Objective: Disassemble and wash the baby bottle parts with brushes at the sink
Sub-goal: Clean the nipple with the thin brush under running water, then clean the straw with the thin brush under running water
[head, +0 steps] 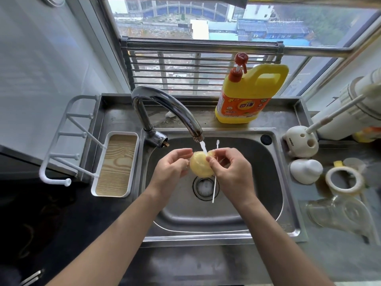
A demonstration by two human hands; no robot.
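Squarely under the running tap (pixel 175 108) above the sink (pixel 263 178), hold the yellow bottle part (pixel 201 167) in your curled left grip (pixel 173 165) while your right grip (pixel 229 171), pinching the thin white brush (pixel 214 188), scrubs gently.

The yellow detergent bottle (pixel 247 96), upper right of centre, has an orange label with the large characters "奇强" and small letters above them that look like "KEON". The label's smaller print is illegible. At right, the white holder (pixel 301 141) carries a small dark word, too blurred to read.
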